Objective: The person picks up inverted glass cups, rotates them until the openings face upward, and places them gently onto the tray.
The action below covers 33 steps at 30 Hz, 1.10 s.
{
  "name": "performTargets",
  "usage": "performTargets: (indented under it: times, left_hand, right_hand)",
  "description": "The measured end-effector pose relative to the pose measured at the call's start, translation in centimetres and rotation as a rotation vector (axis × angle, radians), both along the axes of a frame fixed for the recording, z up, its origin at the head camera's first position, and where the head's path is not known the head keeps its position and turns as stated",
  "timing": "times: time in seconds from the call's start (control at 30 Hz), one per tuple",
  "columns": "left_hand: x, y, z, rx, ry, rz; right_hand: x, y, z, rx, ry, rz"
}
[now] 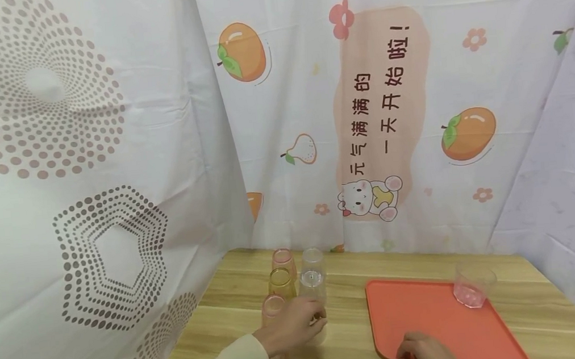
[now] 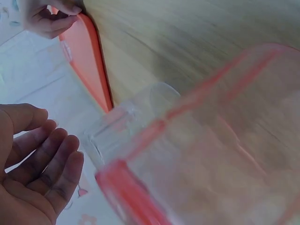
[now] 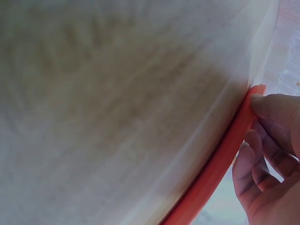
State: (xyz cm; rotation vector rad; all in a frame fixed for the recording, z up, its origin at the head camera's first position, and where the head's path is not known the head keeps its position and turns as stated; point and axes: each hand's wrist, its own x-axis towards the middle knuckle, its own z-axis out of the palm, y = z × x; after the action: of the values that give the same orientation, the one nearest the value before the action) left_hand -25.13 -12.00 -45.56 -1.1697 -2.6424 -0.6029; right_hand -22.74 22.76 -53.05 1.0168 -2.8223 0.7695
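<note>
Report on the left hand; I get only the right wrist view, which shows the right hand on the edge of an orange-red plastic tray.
Observer: In the head view, the left hand is over the wooden tabletop, close to a pink-tinted, transparent tumbler.
Operator: Tell me whether it has hold of anything.
Observer: It looks free: the left wrist view shows its fingers loosely bent, with nothing gripped between them.
Operator: Now check the tray for anything I can't see.
Observer: A colourless, transparent cup stands at its far right corner.
</note>
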Motion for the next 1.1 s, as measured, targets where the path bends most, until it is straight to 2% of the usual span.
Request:
performTargets:
  times: [0.07,0.2,0.27,0.33,0.43,0.5,0.7,0.87,0.97,1.1]
  left_hand:
    - [0.2,-0.7,0.2,0.017,0.005,0.001]
    - [0.5,-2.2,0.2,-0.009,0.111,0.025]
    - [0.5,-2.9,0.1,-0.005,0.128,0.025]
    - [0.6,-3.6,0.1,-0.001,0.113,0.025]
    - [0.9,-4.5,0.2,0.021,0.039,0.015]
    - [1.1,-5.0,0.3,0.020,0.020,0.022]
    - [1.4,-6.1,0.1,0.012,0.015,0.028]
    - [1.7,-7.0,0.1,-0.001,-0.021,-0.003]
    - [1.8,-7.5,0.0,-0.024,-0.002,-0.045]
    - [1.8,-8.2,-0.1,-0.077,0.071,-0.073]
  right_hand:
    - [-0.1,0.0,0.0,0.002,-0.010,0.005]
    - [-0.1,0.0,0.0,0.001,-0.032,0.008]
    - [-0.1,0.1,0.1,-0.002,-0.042,0.007]
    - [-0.1,0.1,0.3,-0.006,-0.054,0.006]
    - [-0.1,0.1,0.3,-0.005,-0.072,0.005]
    - [-0.1,0.2,0.3,-0.001,-0.077,0.006]
    - [-0.2,0.3,0.1,0.007,-0.088,0.004]
    - [-0.4,0.3,0.1,0.007,-0.103,-0.004]
    - [-0.4,0.2,0.1,0.003,-0.106,-0.007]
    - [-0.4,0.2,0.2,-0.002,-0.109,-0.005]
